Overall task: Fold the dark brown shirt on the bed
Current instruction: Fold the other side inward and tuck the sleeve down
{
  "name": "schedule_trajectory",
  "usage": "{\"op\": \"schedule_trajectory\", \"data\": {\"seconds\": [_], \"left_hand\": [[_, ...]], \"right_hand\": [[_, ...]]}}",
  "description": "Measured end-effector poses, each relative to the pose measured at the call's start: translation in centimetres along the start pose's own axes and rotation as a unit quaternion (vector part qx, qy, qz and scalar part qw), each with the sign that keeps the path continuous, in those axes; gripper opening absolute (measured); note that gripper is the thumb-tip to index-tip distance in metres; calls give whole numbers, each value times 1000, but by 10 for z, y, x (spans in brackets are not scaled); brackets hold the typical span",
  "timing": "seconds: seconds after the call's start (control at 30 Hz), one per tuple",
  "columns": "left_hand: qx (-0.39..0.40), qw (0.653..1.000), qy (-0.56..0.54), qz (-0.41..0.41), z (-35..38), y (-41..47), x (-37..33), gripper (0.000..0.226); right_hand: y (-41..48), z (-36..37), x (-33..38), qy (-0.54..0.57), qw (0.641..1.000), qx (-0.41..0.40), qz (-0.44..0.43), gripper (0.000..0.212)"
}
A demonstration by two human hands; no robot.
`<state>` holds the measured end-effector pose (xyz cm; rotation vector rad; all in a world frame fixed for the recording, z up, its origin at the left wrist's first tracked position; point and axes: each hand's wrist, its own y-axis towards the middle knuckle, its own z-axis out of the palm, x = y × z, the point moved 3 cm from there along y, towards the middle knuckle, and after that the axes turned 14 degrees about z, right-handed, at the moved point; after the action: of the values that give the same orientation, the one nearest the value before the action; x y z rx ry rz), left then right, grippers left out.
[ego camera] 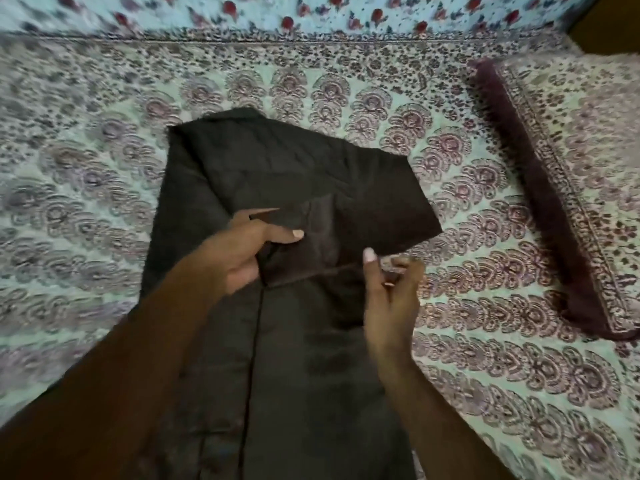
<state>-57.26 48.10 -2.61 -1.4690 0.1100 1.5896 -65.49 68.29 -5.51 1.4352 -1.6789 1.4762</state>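
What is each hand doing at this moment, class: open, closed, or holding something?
Left hand: closed on a fold of the dark brown shirt.
Right hand: fingers loosely curled at the shirt's edge; a grip cannot be told.

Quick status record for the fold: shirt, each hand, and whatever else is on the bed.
shirt: dark brown shirt lying flat on the bed, sleeve folded across the body
left hand: left hand gripping the sleeve's edge, thumb on top
right hand: right hand at the sleeve's right end, thumb on the fabric, fingers loosely curled; grip unclear
other: patterned pillow with maroon fringe, on the right, apart from the shirt
image: motion-blurred
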Motion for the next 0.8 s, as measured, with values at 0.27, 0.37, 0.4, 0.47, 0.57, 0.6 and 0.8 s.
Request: {"op": "schedule_trajectory", "data": {"seconds": [0.27,0.37,0.4,0.47,0.57,0.6,0.8], "left_hand": [[-41,997,66,11,-162,-29,-51,50],[-171,971,159,51,-241,-21,-59,45],[-201,956,205,67,-261,-18,-62,42],[-242,918,298,99,-293,-13,-70,40],[-260,841,449,151,-322,-1,-84,42],[-262,821,479,165,-331,5,-85,43],[-343,807,448,174,-360,34,-82,46]], "right_hand": [[38,103,25,351,896,73,261,52],[40,132,33,343,891,34,295,38],[40,138,34,328,893,23,307,31],[36,153,31,297,900,14,320,19],[26,173,26,270,903,5,333,33],[22,179,24,268,903,1,336,34],[4,209,11,281,895,22,346,17]]}}
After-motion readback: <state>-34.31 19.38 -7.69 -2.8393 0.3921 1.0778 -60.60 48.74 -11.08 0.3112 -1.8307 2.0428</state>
